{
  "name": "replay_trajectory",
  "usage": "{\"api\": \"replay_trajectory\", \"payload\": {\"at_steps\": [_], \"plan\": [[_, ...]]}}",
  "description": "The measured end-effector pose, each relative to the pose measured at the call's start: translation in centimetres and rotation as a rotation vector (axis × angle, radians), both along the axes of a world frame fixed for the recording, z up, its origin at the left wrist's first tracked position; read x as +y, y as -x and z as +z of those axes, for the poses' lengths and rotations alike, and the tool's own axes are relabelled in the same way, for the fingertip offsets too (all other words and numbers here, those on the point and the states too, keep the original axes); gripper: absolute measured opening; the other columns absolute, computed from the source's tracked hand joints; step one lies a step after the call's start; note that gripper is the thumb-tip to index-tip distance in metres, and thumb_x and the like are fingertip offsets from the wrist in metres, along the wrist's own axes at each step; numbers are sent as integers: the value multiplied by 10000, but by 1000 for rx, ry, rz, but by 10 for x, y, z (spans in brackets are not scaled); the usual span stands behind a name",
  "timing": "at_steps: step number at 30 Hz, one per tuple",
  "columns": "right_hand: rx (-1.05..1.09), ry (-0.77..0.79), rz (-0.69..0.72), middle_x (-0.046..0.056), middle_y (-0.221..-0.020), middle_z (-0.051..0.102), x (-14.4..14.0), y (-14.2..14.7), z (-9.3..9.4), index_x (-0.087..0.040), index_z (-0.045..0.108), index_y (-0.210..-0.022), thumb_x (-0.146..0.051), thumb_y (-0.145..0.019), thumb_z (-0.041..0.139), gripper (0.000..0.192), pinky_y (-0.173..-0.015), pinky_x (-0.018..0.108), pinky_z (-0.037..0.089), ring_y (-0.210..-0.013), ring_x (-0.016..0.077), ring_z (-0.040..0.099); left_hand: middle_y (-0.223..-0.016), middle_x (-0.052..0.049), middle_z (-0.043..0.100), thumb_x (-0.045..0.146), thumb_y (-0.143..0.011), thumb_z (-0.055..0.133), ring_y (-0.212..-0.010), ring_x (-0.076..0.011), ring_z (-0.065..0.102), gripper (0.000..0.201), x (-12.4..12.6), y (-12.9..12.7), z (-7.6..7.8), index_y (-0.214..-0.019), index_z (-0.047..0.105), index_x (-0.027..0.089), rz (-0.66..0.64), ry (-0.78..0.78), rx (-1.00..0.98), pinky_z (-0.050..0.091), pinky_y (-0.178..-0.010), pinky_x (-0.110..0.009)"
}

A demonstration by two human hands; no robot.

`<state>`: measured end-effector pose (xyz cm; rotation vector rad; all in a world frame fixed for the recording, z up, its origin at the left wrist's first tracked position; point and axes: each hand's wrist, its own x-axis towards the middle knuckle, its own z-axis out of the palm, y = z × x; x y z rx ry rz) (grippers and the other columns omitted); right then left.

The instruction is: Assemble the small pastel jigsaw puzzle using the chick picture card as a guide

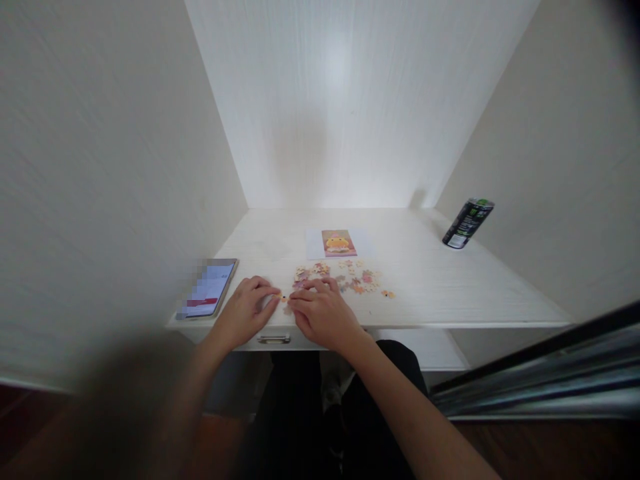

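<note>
A small orange puzzle piece [284, 299] lies flat on the white desk near its front edge, left of centre. Loose puzzle pieces [350, 277], pink, orange and cream, lie scattered flat just to its right and slightly farther back, mostly unjoined.

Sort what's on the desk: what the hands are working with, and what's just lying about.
In use: left hand, right hand, small puzzle piece between their fingertips, loose puzzle pieces, reference picture.

Lying about: phone, black can, desk.
</note>
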<state>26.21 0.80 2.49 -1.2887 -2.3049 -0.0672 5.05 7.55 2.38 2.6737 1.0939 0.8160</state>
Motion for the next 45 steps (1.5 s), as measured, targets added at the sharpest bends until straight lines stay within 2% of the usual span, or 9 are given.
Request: {"api": "replay_trajectory", "payload": {"at_steps": [7, 13, 20, 28, 39, 42, 45], "plan": [[12, -18, -33, 35, -1155, 709, -1, 2, -1, -231, 689, -1060, -247, -925, 502, 231, -1046, 490, 210, -1136, 253, 506, -1001, -48, 718, 309, -912, 547, -936, -201, 620, 225, 6, 1, 4, -1003, 731, 217, -76, 95, -46, 465, -875, -351], [5, -23, -37, 26, -1174, 706, -3, 3, 0, -236, 689, -1061, -252, -925, 497, 236, -1022, 483, 225, -1140, 254, 511, -1039, -26, 744, 323, -903, 550, -960, -200, 636, 225, 5, 1, 5, -999, 732, 234, -55, 139, -53, 461, -891, -337], [-32, -3, -44, 36, -1150, 714, -5, 4, 6, -236, 686, -1073, -253, -914, 502, 244, -985, 465, 251, -1131, 256, 527, -1003, -22, 764, 314, -900, 530, -891, -207, 660, 245, 7, -2, 6, -952, 756, 236, -13, 152, -61, 477, -826, -328], [-42, -10, -41, 17, -1159, 714, -3, 6, 8, -248, 693, -1083, -253, -907, 512, 252, -960, 443, 271, -1111, 248, 528, -975, -1, 768, 317, -875, 574, -831, -178, 669, 211, 9, 1, 4, -934, 764, 248, -51, 176, -73, 493, -781, -282], [43, 18, -58, 38, -1241, 651, 6, 6, 1, -257, 717, -1044, -262, -867, 569, 230, -1007, 424, 312, -1158, 226, 522, -1068, -29, 757, 313, -894, 497, -979, -210, 675, 286, 12, -1, 2, -960, 766, 241, -49, 97, -43, 471, -917, -374], [185, 3, -155, 48, -1227, 650, 16, -5, 1, -238, 708, -1050, -249, -864, 571, 231, -1007, 363, 367, -1151, 192, 541, -1102, -49, 746, 317, -896, 485, -1002, -225, 676, 305, 14, -1, 0, -989, 761, 231, -59, 73, -36, 472, -934, -406], [246, -21, -417, 60, -1114, 688, 20, -35, 3, -197, 699, -1023, -220, -871, 537, 223, -984, 342, 406, -1083, 192, 574, -1151, -65, 728, 313, -893, 490, -1025, -238, 670, 307, 14, 0, -2, -1022, 752, 220, -58, 50, -37, 470, -949, -428]]}}
